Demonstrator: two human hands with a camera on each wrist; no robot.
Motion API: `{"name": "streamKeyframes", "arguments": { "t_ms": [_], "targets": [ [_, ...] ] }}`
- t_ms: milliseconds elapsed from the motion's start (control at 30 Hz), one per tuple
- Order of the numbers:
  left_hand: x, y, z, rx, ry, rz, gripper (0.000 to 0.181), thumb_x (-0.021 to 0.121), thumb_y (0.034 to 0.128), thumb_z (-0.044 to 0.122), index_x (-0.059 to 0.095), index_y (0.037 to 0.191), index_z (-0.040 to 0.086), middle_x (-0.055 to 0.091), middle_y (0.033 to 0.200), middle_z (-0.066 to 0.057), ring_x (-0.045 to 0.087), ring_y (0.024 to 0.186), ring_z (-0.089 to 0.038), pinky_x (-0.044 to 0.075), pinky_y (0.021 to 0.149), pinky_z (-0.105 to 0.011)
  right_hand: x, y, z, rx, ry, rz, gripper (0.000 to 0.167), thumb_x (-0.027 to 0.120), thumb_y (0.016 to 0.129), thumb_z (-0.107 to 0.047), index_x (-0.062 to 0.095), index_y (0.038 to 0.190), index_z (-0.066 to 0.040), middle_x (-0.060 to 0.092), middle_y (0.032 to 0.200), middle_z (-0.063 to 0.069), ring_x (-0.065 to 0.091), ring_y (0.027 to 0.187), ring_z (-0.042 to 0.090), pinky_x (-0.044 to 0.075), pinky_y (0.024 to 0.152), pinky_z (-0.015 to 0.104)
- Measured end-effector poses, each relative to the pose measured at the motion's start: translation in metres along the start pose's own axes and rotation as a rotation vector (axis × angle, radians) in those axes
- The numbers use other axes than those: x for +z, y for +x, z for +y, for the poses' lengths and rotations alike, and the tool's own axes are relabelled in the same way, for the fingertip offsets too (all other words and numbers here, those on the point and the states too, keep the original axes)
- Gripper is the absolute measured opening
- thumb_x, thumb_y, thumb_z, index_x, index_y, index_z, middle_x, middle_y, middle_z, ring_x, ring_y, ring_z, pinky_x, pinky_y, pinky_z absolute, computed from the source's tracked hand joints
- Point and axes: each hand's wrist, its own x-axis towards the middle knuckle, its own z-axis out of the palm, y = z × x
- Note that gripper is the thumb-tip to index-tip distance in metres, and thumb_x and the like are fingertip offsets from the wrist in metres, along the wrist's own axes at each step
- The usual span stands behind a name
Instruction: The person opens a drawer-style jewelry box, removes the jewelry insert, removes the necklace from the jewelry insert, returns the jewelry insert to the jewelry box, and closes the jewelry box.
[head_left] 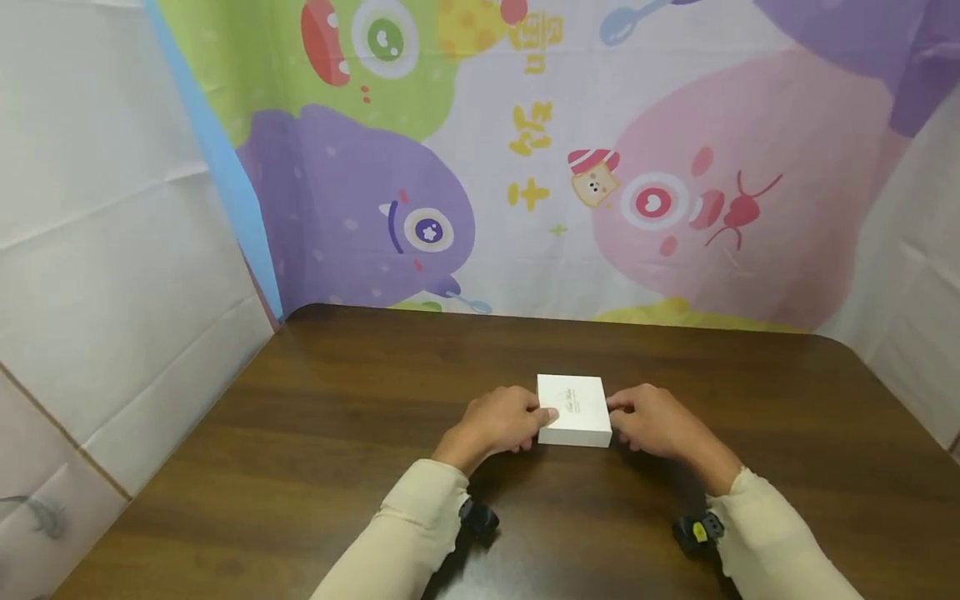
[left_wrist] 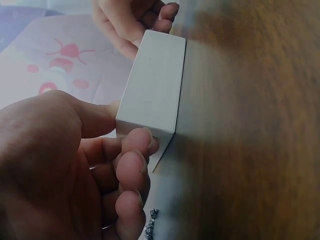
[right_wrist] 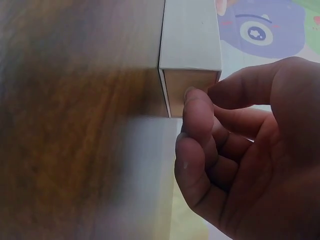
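Observation:
A flat white box [head_left: 575,400] with small printed lettering on its lid lies on the dark wooden table [head_left: 360,500]. My left hand [head_left: 501,419] grips its left side, the thumb resting on the top and the fingers against the end, as the left wrist view shows. At the opposite end is my right hand [head_left: 654,421]. In the right wrist view its thumb and curled fingers [right_wrist: 198,117] pinch at the box's end face, which looks tan and set inside a white rim. Whether a small tab sits between those fingertips is hidden.
A printed cloth [head_left: 525,250] with cartoon creatures hangs behind the table's far edge. Pale panels [head_left: 112,208] stand at the left and right sides. A dark camera is strapped to each wrist, below the cream sleeves [head_left: 405,533].

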Motion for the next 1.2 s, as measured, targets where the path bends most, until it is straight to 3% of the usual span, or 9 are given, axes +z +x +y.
{"name": "streamKeyframes", "arguments": {
  "t_ms": [567, 900, 1200],
  "targets": [
    [0.002, -0.0001, -0.002, 0.007, -0.04, -0.009, 0.039, 0.056, 0.1006, 0.048, 0.068, 0.076, 0.02, 0.061, 0.059, 0.003, 0.06, 0.053, -0.014, 0.044, 0.058, -0.035, 0.0019, -0.0036, -0.001, 0.019, 0.017, -0.004, 0.033, 0.054, 0.091, -0.005, 0.067, 0.119, 0.007, 0.063, 0.07, 0.003, 0.061, 0.059, 0.015, 0.051, 0.054, 0.032],
    [-0.0009, 0.0067, 0.0011, -0.004, -0.054, -0.003, 0.045, 0.058, 0.0995, 0.048, 0.067, 0.068, 0.017, 0.059, 0.054, 0.002, 0.059, 0.051, -0.015, 0.045, 0.056, -0.036, -0.0045, -0.0032, 0.0001, 0.01, 0.014, 0.008, 0.032, 0.055, 0.092, -0.006, 0.068, 0.119, 0.007, 0.062, 0.068, 0.002, 0.06, 0.058, 0.015, 0.051, 0.054, 0.032],
    [0.0011, 0.0043, -0.0015, -0.025, -0.05, 0.008, 0.048, 0.058, 0.0985, 0.051, 0.067, 0.067, 0.016, 0.058, 0.053, 0.003, 0.058, 0.05, -0.015, 0.044, 0.055, -0.036, -0.0008, -0.0033, -0.0023, 0.042, -0.005, -0.002, 0.033, 0.056, 0.093, -0.008, 0.067, 0.121, 0.005, 0.062, 0.071, 0.003, 0.06, 0.06, 0.015, 0.05, 0.054, 0.032]
  ]
}}
